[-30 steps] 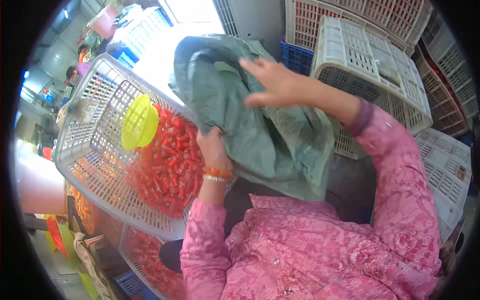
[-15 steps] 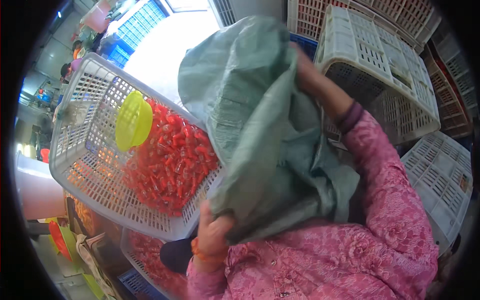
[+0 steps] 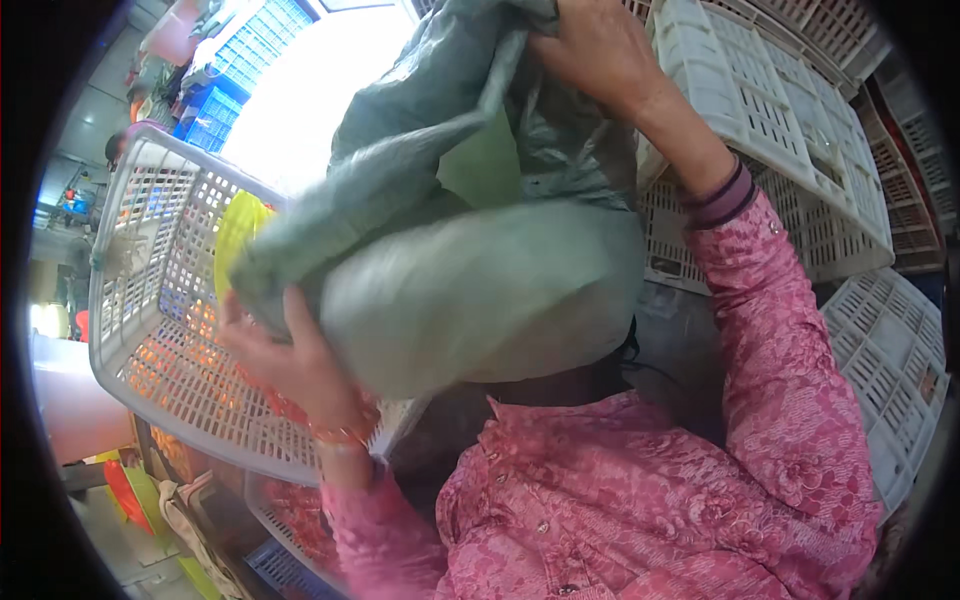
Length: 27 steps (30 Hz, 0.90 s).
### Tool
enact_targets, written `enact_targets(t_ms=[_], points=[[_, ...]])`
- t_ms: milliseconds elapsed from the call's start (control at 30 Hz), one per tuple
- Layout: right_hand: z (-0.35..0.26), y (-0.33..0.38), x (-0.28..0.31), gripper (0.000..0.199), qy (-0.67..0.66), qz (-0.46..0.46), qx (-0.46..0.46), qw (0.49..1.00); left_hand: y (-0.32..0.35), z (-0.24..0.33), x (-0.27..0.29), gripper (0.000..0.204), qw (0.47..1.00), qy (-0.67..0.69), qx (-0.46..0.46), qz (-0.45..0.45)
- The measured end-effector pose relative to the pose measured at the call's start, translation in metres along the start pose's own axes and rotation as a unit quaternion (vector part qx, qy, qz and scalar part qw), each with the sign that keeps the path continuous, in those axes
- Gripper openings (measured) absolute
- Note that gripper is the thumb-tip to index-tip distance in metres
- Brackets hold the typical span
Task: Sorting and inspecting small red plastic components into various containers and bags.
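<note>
A large grey-green woven sack (image 3: 480, 300) is held up between my hands, its mouth spread so that a lighter inside shows. My left hand (image 3: 295, 365) grips the sack's left edge, the fingers slightly blurred. Higher up on the right, my right hand (image 3: 600, 55) is closed on the gathered rim. Behind the sack, at the left, stands a white plastic basket (image 3: 150, 370). Part of a yellow-green bowl (image 3: 237, 232) shows inside it. The red wrapped pieces in the basket are mostly hidden by the sack and my left hand.
White crates (image 3: 790, 110) are stacked at the right, with another pale crate (image 3: 885, 350) below them. A second basket of red pieces (image 3: 300, 515) sits low on the left. Blue crates (image 3: 215, 115) stand at the far left, and a pale bucket (image 3: 80, 400) is at the left edge.
The sack has been lifted and spread, its opening now showing. My left hand has moved left and up, over the basket; my right hand has risen. The red pieces have become mostly covered.
</note>
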State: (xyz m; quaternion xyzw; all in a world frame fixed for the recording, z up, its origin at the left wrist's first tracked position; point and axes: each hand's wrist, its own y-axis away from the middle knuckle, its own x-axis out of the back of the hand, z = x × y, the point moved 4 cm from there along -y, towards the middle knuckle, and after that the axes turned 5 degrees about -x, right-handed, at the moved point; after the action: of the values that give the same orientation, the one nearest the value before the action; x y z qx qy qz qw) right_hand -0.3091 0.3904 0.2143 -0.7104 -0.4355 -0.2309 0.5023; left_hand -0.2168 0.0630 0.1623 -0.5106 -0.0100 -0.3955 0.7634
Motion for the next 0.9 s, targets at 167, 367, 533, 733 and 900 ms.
enact_targets(t_ms=[167,367,533,733,900], points=[[-0.045,0.049,0.018,0.063,0.042,0.179,0.197,0.963,-0.003,0.120,-0.029,0.045,0.964,-0.055,-0.246,-0.085],[-0.029,0.139,-0.064,0.060,0.054,-0.072,0.289,0.953,-0.006,0.005,-0.128,0.043,0.905,-0.296,-0.199,-0.233],[0.102,0.168,-0.143,0.060,0.021,-0.120,0.264,0.957,-0.007,-0.025,-0.154,0.060,0.870,-0.321,-0.215,-0.307],[0.047,0.077,-0.134,0.076,-0.234,-0.158,0.002,0.959,0.008,-0.014,-0.157,0.053,0.880,-0.277,-0.183,-0.338],[0.047,0.003,-0.191,0.090,-0.087,0.072,-0.021,0.993,-0.003,0.007,-0.162,0.052,0.904,-0.240,-0.214,-0.282]])
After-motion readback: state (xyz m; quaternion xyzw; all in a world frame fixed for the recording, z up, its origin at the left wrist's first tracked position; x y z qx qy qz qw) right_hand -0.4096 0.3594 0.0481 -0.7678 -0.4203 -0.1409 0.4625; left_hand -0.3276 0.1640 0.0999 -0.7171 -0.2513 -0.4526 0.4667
